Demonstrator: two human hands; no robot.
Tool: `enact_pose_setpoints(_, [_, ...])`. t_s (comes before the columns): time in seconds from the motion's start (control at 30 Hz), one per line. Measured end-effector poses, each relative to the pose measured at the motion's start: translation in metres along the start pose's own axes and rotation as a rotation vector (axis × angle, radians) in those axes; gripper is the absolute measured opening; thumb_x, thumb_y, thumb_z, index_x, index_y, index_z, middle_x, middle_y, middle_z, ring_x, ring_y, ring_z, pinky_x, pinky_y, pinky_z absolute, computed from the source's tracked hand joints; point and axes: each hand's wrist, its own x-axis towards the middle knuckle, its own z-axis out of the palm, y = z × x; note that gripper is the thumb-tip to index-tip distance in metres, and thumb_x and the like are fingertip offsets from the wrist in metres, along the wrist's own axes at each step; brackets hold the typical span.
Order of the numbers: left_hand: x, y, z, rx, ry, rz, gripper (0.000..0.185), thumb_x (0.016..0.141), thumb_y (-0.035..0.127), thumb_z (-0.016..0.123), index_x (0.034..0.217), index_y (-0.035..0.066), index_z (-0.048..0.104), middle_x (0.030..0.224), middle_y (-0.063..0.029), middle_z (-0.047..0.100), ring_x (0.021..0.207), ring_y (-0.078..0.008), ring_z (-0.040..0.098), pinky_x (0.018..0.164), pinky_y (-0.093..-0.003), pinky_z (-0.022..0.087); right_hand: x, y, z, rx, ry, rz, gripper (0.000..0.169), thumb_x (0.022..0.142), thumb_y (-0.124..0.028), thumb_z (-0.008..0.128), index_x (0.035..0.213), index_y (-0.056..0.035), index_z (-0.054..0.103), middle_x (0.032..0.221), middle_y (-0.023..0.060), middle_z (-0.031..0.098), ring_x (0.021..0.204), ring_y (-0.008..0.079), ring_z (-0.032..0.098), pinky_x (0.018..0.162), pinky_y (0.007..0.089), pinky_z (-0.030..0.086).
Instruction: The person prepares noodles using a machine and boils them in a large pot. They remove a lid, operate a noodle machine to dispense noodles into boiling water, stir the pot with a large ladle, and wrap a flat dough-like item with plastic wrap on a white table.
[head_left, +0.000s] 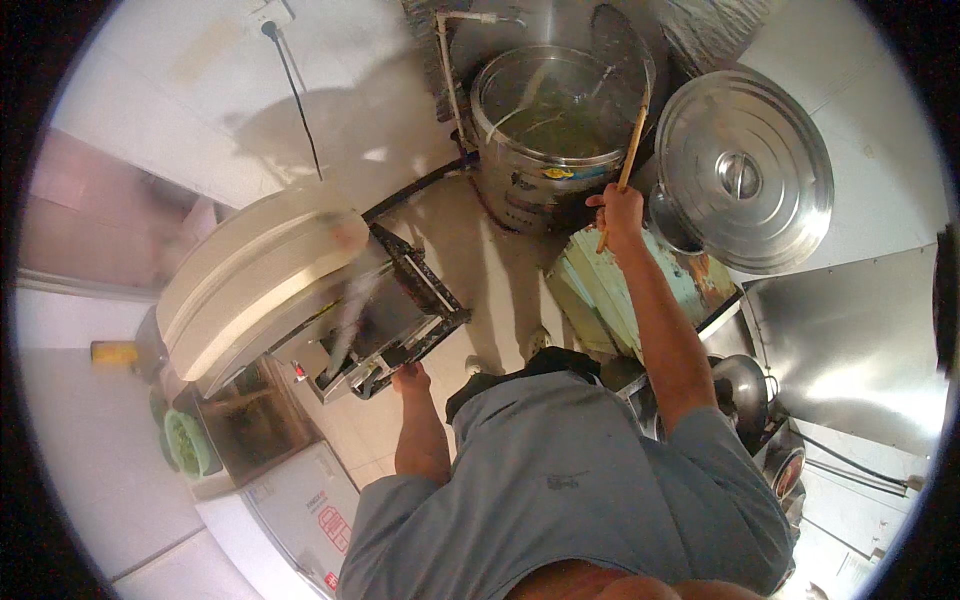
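My right hand (622, 214) is closed around a wooden handle (634, 150), which reaches up to the rim of a large steel pot (551, 180). A metal hoop, perhaps a strainer, shows at the handle's far end. Inside the pot lies a dark greenish liquid (559, 124) with steam over it. My left hand (411, 379) is at the near edge of a machine (382, 322) with a dark metal frame and a big cream curved housing (262, 277). Its fingers are partly hidden by the frame, so its hold is unclear.
A round steel lid (742, 172) leans at the right, above a worn pale-green box (637, 277). Pans (739, 386) stand by a steel panel (862, 337). At the lower left are a white appliance (300, 510) and a green basket (187, 444). A black cable (296, 101) hangs down the wall.
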Motion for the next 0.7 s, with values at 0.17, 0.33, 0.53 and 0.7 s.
enact_pose_setpoints(0.17, [-0.025, 0.025, -0.019, 0.117, 0.132, 0.044, 0.023, 0.082, 0.032, 0.071, 0.085, 0.01, 0.071, 0.082, -0.0075, 0.07, 0.08, -0.0286, 0.068, 0.073, -0.039, 0.054, 0.019, 0.014, -0.009, 0.025, 0.007, -0.013, 0.009, 0.094, -0.011, 0.049, 0.093, -0.0026, 0.048, 0.074, 0.0161, 0.066, 0.038, 0.0119, 0.041, 0.035, 0.0292, 0.032])
enact_pose_setpoints(0.33, [-0.012, 0.011, -0.015, -0.022, 0.088, 0.019, 0.028, 0.084, 0.035, 0.065, 0.096, 0.011, 0.069, 0.091, -0.0084, 0.069, 0.088, -0.0281, 0.067, 0.077, -0.0402, 0.054, 0.02, 0.006, -0.002, 0.034, 0.002, 0.002, 0.011, 0.095, -0.013, 0.048, 0.091, -0.0025, 0.049, 0.074, 0.0181, 0.066, 0.036, 0.0131, 0.042, 0.034, 0.0308, 0.033])
enact_pose_setpoints(0.53, [-0.012, -0.016, 0.02, -0.468, -0.157, -0.263, 0.04, 0.089, 0.031, 0.055, 0.123, 0.012, 0.062, 0.117, -0.0086, 0.064, 0.111, -0.0242, 0.059, 0.088, -0.0363, 0.05, 0.032, 0.011, -0.011, 0.033, -0.006, -0.021, 0.014, 0.097, -0.015, 0.049, 0.091, -0.0024, 0.048, 0.074, 0.0183, 0.065, 0.036, 0.0139, 0.042, 0.034, 0.0322, 0.034])
enact_pose_setpoints(0.7, [-0.028, -0.009, 0.023, -1.289, -0.314, -0.596, 0.036, 0.092, 0.022, 0.052, 0.125, 0.01, 0.059, 0.113, -0.0073, 0.06, 0.107, -0.0186, 0.055, 0.084, -0.0331, 0.047, 0.037, 0.01, -0.024, 0.006, 0.006, 0.039, 0.016, 0.099, -0.016, 0.049, 0.1, -0.0004, 0.047, 0.076, 0.0175, 0.064, 0.042, 0.0153, 0.043, 0.038, 0.0349, 0.037])
